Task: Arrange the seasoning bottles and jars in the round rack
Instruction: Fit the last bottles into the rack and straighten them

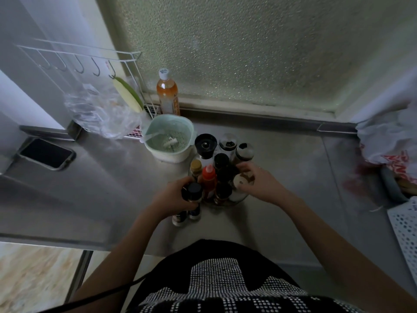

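Observation:
The round rack (237, 201) stands mid-counter, crowded with seasoning bottles: an orange squeeze bottle (208, 179), a gold-capped jar (195, 167), a black grinder (205, 144), two silver-topped shakers (228, 141) and dark-capped jars. My left hand (174, 196) grips two black-capped bottles (191, 195) at the rack's front-left edge; their bases show below my fingers. My right hand (259, 180) holds a white-lidded jar (242, 180) at the rack's right side.
A pale green colander bowl (168, 137) sits just behind-left of the rack. A tall orange drink bottle (168, 93) stands by the window. A phone (46, 153) lies far left, plastic bags (388, 141) and a white perforated tray (404, 224) at the right.

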`<control>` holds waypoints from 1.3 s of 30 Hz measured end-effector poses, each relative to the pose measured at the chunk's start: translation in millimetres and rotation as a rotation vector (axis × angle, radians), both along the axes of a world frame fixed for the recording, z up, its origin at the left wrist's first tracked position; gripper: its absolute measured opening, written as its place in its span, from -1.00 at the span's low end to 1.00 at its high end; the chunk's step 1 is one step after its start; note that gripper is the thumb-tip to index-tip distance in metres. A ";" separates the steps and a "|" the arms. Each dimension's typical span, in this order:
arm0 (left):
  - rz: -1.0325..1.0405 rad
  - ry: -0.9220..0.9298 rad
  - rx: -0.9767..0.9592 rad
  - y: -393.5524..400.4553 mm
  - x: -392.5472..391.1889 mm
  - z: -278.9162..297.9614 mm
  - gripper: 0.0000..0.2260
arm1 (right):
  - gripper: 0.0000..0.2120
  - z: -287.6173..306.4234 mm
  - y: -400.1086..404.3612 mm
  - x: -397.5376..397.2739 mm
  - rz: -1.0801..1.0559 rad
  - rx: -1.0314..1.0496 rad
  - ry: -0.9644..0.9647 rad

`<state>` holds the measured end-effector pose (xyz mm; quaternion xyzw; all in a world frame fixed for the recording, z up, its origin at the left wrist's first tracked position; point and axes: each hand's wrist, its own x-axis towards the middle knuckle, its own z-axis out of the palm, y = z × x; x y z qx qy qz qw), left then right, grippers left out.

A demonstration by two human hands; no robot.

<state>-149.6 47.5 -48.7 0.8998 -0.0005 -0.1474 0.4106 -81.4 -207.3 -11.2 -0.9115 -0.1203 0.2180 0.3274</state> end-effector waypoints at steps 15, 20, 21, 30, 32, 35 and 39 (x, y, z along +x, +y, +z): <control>0.032 -0.034 -0.002 1.4 -0.3 0.9 -0.64 | -0.56 -13.4 -6.6 16.6 -0.055 -0.143 -0.242; 0.028 -0.068 -0.005 0.4 2.4 6.4 -0.61 | -0.45 -14.0 0.0 12.7 -0.066 -0.235 -0.260; 0.030 -0.075 -0.009 0.2 2.6 7.9 -0.60 | -0.44 -9.1 2.1 8.0 -0.085 -0.268 -0.332; 0.011 -0.090 -0.060 -4.9 0.8 22.7 -0.57 | -0.47 22.6 86.1 -56.0 0.429 -0.040 -0.270; 0.026 -0.080 -0.065 -3.4 -1.7 25.1 -0.58 | -0.45 19.7 94.2 -55.9 0.433 -0.122 -0.313; 0.027 -0.110 -0.095 -1.2 -4.8 28.7 -0.55 | -0.42 12.8 92.9 -55.2 0.427 -0.140 -0.252; -0.006 -0.063 -0.106 -4.2 -7.9 28.4 -0.51 | -0.52 14.0 87.1 -53.2 0.410 -0.089 -0.222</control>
